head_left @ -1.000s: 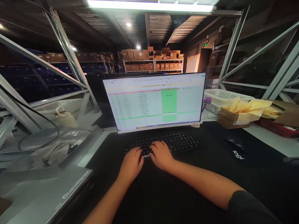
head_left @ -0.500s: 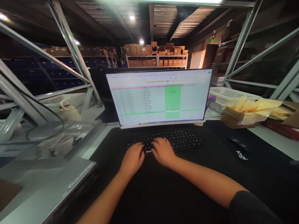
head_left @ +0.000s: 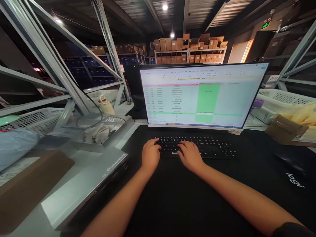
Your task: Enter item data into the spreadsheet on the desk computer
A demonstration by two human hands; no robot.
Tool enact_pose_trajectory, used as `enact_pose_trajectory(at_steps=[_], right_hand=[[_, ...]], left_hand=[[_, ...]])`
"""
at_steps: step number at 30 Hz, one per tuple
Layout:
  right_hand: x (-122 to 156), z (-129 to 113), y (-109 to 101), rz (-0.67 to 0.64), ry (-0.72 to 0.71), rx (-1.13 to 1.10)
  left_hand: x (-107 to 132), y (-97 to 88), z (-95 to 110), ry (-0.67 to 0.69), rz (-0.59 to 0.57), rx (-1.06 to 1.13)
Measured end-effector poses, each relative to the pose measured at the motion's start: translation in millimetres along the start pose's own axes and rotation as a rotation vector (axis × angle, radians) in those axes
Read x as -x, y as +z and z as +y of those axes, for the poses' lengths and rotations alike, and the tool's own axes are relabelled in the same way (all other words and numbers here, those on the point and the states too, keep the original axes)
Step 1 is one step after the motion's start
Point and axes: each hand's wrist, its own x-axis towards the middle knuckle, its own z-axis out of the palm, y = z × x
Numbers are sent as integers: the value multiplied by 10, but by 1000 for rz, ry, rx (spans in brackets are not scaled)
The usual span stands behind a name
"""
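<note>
A black keyboard [head_left: 212, 147] with white key markings lies on a black desk mat [head_left: 170, 194]. My left hand [head_left: 150, 154] rests at its left end, fingers stretched over the keys and thumb toward the middle. Over the central keys lies my right hand [head_left: 189, 154], fingers spread and lightly bent, with nothing held. Both hands partly cover the front row of keys. Behind the keyboard stands a monitor [head_left: 182, 98] showing a spreadsheet with a green column and a green highlighted row.
A black mouse [head_left: 291, 163] sits at the right. A carton [head_left: 281, 130] holding yellow envelopes and white baskets [head_left: 283, 96] stand beyond it. At left are a grey box [head_left: 86, 184], a brown carton [head_left: 34, 184], a cream bottle [head_left: 106, 106] and metal rack posts [head_left: 108, 42].
The view has turned left, so the monitor, keyboard and hands appear further right. My left hand has shifted toward the keyboard's left end; my right hand stays on the middle keys.
</note>
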Motion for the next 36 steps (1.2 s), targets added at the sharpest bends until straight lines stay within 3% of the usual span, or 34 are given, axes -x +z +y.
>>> enact_pose_trajectory(at_steps=[11, 20, 29, 36], right_hand=[[-105, -82, 26, -16, -11, 45], [-153, -172, -7, 4, 11, 0], [-62, -140, 2, -22, 2, -71], [-44, -130, -33, 132, -1, -92]], left_hand=[[23, 31, 116, 37, -32, -24], [83, 180, 118, 189, -206, 13], [70, 194, 110, 190, -181, 15], [66, 177, 110, 203, -185, -8]])
